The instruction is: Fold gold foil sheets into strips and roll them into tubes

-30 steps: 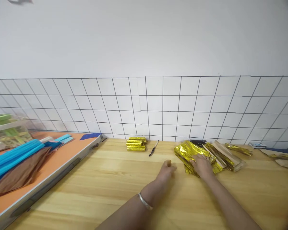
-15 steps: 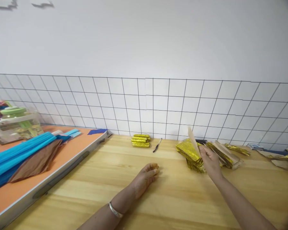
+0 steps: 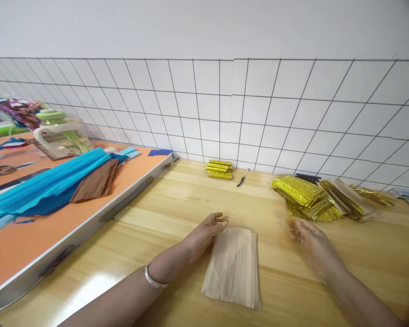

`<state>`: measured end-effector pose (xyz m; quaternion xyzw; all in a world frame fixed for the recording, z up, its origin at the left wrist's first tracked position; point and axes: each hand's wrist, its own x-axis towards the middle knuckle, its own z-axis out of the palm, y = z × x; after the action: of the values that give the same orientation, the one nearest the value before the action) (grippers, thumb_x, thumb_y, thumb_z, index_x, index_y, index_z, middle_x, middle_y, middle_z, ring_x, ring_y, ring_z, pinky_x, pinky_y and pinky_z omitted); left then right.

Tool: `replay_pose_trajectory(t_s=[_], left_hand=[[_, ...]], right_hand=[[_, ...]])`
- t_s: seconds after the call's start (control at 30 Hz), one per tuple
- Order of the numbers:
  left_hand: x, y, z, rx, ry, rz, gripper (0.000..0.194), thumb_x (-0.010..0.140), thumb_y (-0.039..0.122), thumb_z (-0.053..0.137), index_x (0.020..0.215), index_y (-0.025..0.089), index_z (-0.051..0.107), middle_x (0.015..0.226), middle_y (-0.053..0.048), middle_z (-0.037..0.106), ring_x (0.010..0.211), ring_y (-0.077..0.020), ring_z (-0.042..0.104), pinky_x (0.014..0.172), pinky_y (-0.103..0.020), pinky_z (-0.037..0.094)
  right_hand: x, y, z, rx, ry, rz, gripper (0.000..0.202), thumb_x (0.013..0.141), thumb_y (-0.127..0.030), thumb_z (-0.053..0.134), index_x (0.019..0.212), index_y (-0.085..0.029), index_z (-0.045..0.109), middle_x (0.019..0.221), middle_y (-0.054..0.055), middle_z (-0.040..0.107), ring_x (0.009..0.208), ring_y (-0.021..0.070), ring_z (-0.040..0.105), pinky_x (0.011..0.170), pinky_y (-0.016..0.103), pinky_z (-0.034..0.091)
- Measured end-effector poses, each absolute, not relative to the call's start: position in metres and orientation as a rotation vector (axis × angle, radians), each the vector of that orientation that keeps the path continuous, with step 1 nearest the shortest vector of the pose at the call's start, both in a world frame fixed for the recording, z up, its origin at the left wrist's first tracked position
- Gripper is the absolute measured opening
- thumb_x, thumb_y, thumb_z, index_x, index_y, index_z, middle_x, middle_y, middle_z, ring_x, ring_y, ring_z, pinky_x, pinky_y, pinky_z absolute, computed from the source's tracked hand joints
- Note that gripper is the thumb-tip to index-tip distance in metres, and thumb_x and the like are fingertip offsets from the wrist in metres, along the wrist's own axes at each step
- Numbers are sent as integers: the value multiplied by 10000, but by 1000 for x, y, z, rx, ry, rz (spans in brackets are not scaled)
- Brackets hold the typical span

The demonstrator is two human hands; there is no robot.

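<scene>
A folded sheet of tan paper [image 3: 233, 268] with lengthwise creases lies flat on the wooden table in front of me. My left hand [image 3: 206, 234] is at its upper left corner, the thumb by the edge and the fingers loosely bent and apart. To the right of the paper, my right hand [image 3: 306, 234] is over the table, smeared by motion, with its fingertips pointing left. Just beyond it is a stack of gold foil sheets [image 3: 298, 190]. More folded foil and tan paper [image 3: 349, 200] lies beside that stack.
Small gold foil rolls [image 3: 220, 169] and a pen [image 3: 243, 178] lie near the tiled wall. On the left, an orange board [image 3: 136, 170] with a raised edge holds blue crepe paper [image 3: 61, 179], brown paper [image 3: 95, 181], scissors [image 3: 0, 170] and a jug with a green lid [image 3: 63, 136].
The tan sheet that was in my right hand above the foil stack now lies on the table beside my left hand. My right hand is apart from it. The view has tilted down.
</scene>
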<state>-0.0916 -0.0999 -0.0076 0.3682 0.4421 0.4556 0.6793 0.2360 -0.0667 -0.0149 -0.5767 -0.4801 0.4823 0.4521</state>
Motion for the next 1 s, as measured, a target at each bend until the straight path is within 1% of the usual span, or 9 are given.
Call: replay_pose_trajectory(t_s=[0.2, 0.3, 0.37, 0.5, 0.63, 0.73, 0.87, 0.93, 1.0], left_hand=[[-105, -113, -13, 932, 1166, 1032, 588, 645, 281, 763, 1166, 197, 503, 1157, -85, 551, 981, -206, 557, 832, -308, 446], [-88, -107, -12, 828, 1211, 1184, 555, 632, 290, 754, 1118, 184, 508, 1006, -55, 596, 849, -174, 582, 755, -286, 467], [-77, -102, -10, 759, 1194, 1268, 545, 640, 284, 737, 1115, 179, 492, 940, -44, 602, 775, -155, 582, 702, -266, 473], [-78, -104, -10, 807, 1182, 1217, 426, 662, 263, 702, 1028, 159, 509, 825, -13, 581, 639, -104, 543, 582, -207, 447], [-107, -115, -4, 1145, 1214, 801, 282, 707, 223, 620, 975, 167, 553, 677, 32, 522, 496, -84, 465, 461, -189, 369], [-118, -110, 11, 1594, 1351, 821, 161, 756, 190, 555, 905, 179, 614, 689, 8, 550, 597, -113, 494, 553, -206, 389], [-97, -85, 20, 2016, 1246, 993, 255, 820, 154, 465, 1016, 212, 618, 896, -53, 608, 830, -178, 566, 759, -271, 442], [-80, -73, 11, 2174, 1105, 957, 342, 820, 130, 452, 1121, 218, 588, 1071, -88, 592, 958, -206, 570, 849, -299, 442], [-68, -64, -3, 2275, 987, 897, 379, 820, 149, 485, 1186, 215, 561, 1217, -113, 545, 1095, -237, 529, 949, -326, 397]], right_hand=[[176, -126, -2, -1339, -1997, 805, 331, 844, -426, 483, 1117, -274, 592, 1236, 75, 567, 1163, 277, 490, 995, 477, 388], [135, -150, 1, -1074, -2552, 695, 471, 840, -336, 509, 1307, -293, 463, 1422, 58, 383, 1279, 284, 362, 1034, 477, 351], [121, -149, 2, -941, -2733, 658, 527, 819, -321, 544, 1332, -258, 441, 1437, 81, 359, 1302, 291, 325, 1046, 476, 332], [135, -117, 6, -950, -2800, 601, 338, 868, -308, 483, 1190, -265, 574, 1354, 66, 475, 1272, 266, 367, 1050, 478, 293], [171, -82, 2, -1089, -2638, 556, 287, 910, -341, 404, 1001, -228, 652, 1212, 88, 572, 1176, 240, 452, 1000, 431, 347], [178, -69, -1, -1055, -2623, 591, 266, 897, -341, 426, 822, -209, 645, 1047, 83, 614, 1025, 222, 524, 893, 387, 423], [159, -64, 1, -998, -2614, 577, 277, 861, -352, 490, 641, -203, 572, 796, 50, 600, 829, 201, 546, 752, 351, 462], [149, -64, 1, -1027, -2588, 539, 258, 864, -336, 483, 657, -207, 566, 743, 39, 588, 801, 198, 545, 743, 352, 464], [143, -64, -2, -1073, -2541, 476, 206, 884, -299, 440, 805, -205, 606, 871, 59, 618, 895, 205, 548, 810, 370, 456]])
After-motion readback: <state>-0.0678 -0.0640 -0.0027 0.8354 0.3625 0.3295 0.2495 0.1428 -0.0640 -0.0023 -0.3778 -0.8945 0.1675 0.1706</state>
